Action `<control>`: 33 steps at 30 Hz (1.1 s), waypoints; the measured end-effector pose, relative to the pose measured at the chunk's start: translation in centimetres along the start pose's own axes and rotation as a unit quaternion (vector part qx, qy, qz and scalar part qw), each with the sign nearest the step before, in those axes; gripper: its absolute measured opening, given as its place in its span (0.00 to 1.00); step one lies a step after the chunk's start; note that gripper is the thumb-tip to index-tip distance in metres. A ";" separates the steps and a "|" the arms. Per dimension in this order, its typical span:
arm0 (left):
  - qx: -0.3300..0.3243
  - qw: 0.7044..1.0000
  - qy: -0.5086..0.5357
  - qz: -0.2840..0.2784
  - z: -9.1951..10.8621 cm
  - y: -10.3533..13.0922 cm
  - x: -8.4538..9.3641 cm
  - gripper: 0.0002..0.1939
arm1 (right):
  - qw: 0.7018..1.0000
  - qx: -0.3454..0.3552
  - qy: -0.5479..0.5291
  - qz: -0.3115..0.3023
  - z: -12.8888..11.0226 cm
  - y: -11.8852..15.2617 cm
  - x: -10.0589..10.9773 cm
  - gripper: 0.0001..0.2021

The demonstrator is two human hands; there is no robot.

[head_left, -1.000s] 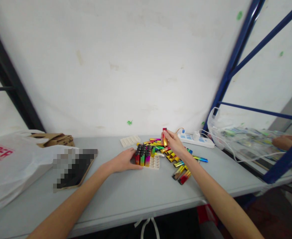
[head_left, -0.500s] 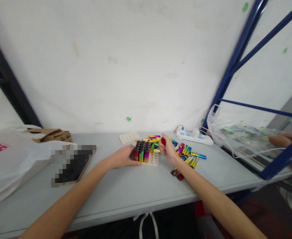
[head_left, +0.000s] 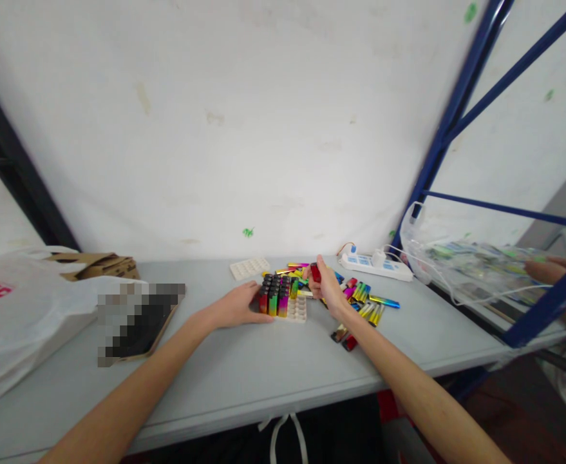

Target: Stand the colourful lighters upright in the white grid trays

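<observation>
My left hand (head_left: 237,305) grips the left side of a white lighter tray (head_left: 297,314), its thumb along the front and its fingers behind. Several upright lighters (head_left: 273,300) with black tops and shiny coloured bodies fill the left part of this tray, while bare slots show at its right. Just right of the tray, my right hand (head_left: 327,287) is closed around a red lighter (head_left: 315,272), raised above the table. Loose metallic lighters (head_left: 360,293) lie beneath and to the right of this hand, partly hidden by it.
A second white tray (head_left: 250,268) lies near the wall. To the left are a white plastic bag (head_left: 26,322), flattened cardboard (head_left: 102,264) and a dark, partly pixelated flat object (head_left: 145,325). A power strip (head_left: 377,265) and blue rack post (head_left: 437,154) stand right; another person's hand (head_left: 548,274) is beyond.
My right hand has turned slightly, so more of the red lighter shows. My left hand stays at the tray. The view has shifted a little.
</observation>
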State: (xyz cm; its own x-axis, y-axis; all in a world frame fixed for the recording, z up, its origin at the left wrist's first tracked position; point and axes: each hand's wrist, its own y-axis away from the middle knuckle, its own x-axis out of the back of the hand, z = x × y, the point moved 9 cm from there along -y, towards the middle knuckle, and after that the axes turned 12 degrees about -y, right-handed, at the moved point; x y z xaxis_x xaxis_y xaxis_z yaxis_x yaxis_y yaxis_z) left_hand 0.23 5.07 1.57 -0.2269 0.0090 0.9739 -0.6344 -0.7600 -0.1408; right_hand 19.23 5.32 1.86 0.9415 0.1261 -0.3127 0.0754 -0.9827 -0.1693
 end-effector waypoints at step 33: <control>-0.022 0.999 0.030 0.011 -0.1 0.0 -0.1 0.34 | 0.849 0.275 0.437 -0.113 -3.5 1.4 -2.6 0.17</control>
State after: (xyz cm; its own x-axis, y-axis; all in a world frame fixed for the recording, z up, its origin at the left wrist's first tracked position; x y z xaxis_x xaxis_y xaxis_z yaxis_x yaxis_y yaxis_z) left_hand 0.21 5.14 1.48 -0.2844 0.0321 0.9582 -0.6598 -0.7316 -0.1713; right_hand 18.00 3.17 5.68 0.8259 -0.0820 0.5579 0.3475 -0.7051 -0.6181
